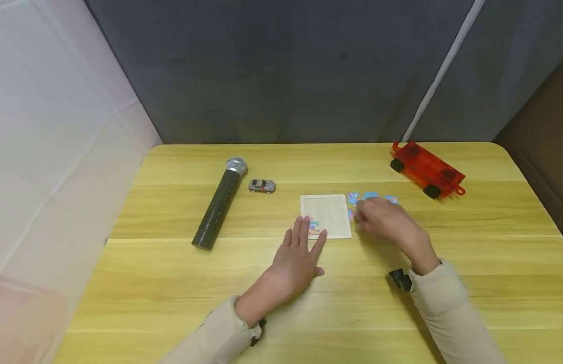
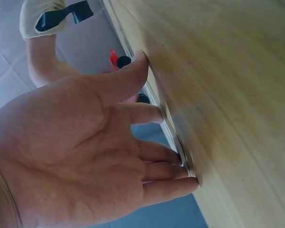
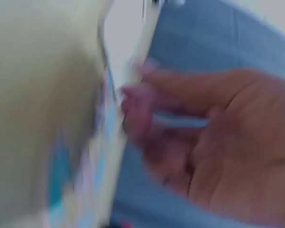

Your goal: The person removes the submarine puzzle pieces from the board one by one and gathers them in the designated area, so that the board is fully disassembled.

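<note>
1. Left hand [image 1: 296, 258] flat on table [image 1: 172, 283], fingers straight, tips on near left corner of puzzle tray [image 1: 327, 215].
2. Right hand [image 1: 385, 222] blurred over puzzle pieces [image 1: 370, 196] right of tray; grip impossible to tell.
3. Farther: microphone [image 1: 219, 205], toy car [image 1: 262, 186], red trailer [image 1: 427, 169].

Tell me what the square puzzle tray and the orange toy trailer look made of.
The square pale puzzle tray looks like unfinished light wood or pressed board: matt, cream, with a raised rim. The orange toy trailer with black wheels looks like translucent glossy plastic, since light shows through its panels.

Sq. puzzle tray [image 1: 326, 212] flat, mid-table; colourful pcs [image 1: 370, 196] beside, prob. loose.
</note>
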Tool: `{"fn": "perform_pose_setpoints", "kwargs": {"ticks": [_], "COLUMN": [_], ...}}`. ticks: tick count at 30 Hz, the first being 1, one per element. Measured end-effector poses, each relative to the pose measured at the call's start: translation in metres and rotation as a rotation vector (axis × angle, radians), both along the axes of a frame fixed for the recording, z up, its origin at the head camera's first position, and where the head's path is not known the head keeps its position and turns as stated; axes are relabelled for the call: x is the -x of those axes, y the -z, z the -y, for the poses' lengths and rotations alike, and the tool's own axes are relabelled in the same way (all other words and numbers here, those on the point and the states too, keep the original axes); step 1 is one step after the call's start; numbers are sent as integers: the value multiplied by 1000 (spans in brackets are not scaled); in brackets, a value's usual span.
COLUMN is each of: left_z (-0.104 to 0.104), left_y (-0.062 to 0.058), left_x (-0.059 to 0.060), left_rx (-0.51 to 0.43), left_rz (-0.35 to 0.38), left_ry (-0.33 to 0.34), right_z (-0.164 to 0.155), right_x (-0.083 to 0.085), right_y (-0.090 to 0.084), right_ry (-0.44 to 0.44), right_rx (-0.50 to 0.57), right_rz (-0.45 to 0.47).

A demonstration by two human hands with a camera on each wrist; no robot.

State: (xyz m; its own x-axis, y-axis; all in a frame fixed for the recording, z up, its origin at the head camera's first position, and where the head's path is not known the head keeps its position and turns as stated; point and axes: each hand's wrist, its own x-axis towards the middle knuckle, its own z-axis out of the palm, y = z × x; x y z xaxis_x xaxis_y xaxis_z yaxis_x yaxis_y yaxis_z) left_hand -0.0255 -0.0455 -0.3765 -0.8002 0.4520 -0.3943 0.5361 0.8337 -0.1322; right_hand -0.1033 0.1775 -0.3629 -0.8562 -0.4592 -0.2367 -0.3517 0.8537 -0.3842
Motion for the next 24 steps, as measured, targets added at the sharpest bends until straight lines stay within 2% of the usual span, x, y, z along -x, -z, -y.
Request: {"fn": "perform_pose_setpoints", "kwargs": {"ticks": [2,4,10,13,16,19,24], "left_z": [-1,-3,-5,-5,-5,-5,-2], "left_y": [0,1,0,0,0,1,0], "left_x": [1,2,5,5,5,6,9], "left_rx": [4,9,35,51,63,72,36], "left_rz": [2,12,35,26,10,-2,40], "left_ry": [-5,-11,-10,-2,5,15,20], "right_z": [19,37,63,65,60,41,-14], "right_x": [1,2,-3,-2,3,9,9], "right_y": [8,16,30,31,28,20,4], "right_ry": [-72,-101,-27,-15,-36,-58,-21], "right_rx": [97,160,125,196,303,358,321], "right_rz": [-37,-52,-95,-94,-52,-1,137]}}
